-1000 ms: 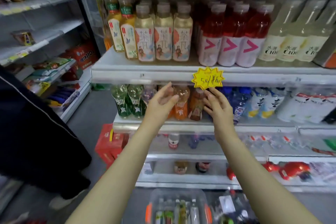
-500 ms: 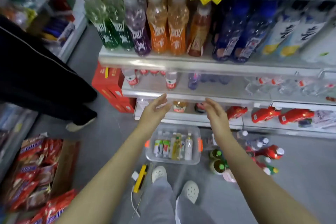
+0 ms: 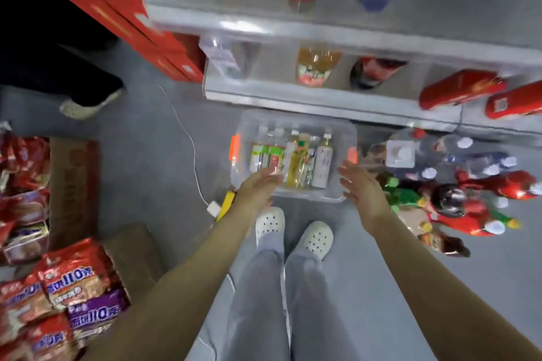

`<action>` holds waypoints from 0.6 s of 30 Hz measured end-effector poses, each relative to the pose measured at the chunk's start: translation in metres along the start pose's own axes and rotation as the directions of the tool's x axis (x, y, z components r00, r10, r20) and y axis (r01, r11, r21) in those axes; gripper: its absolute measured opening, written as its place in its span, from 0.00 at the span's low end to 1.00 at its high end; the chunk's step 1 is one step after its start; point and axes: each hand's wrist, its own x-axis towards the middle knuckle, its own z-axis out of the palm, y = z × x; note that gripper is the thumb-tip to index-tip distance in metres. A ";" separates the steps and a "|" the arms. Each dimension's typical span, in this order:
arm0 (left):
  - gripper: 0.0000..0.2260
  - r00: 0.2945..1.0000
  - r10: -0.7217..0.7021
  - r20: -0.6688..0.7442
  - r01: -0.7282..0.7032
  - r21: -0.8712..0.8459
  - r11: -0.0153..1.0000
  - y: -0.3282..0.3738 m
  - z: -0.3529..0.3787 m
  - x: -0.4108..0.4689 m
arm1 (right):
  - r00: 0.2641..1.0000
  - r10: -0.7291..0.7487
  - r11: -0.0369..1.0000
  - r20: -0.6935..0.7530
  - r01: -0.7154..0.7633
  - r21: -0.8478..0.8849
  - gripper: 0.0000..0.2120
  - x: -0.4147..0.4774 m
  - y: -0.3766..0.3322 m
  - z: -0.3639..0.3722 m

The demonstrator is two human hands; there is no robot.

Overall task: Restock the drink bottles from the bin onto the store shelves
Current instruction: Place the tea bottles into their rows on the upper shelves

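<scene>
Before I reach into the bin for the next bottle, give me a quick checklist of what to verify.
1. Left hand empty and open: ok.
2. Right hand empty and open: ok.
3. Clear bin uncovered, in front of the feet: ok.
4. Bottles in the bin lying side by side, reachable: ok.
5. Floor right of the bin free: not ok, loose bottles lie scattered there.
6. White cable left of the bin out of the way: cannot tell.
</scene>
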 end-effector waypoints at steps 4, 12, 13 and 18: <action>0.18 0.999 -0.042 0.006 0.042 0.064 0.997 -0.046 0.016 0.093 | 0.993 0.111 0.994 0.030 -0.111 0.018 0.19 0.093 0.061 0.015; 0.26 0.997 -0.075 0.032 0.066 0.228 0.971 -0.105 0.059 0.256 | 0.983 0.158 0.987 0.088 -0.157 -0.022 0.21 0.240 0.131 0.035; 0.26 0.997 -0.079 0.016 0.072 0.252 0.965 -0.107 0.064 0.270 | 0.981 0.172 0.985 0.095 -0.170 -0.028 0.20 0.253 0.136 0.039; 0.23 0.988 -0.152 -0.008 0.151 0.171 0.974 -0.115 0.078 0.320 | 0.978 0.194 0.981 0.080 -0.194 -0.007 0.18 0.294 0.158 0.054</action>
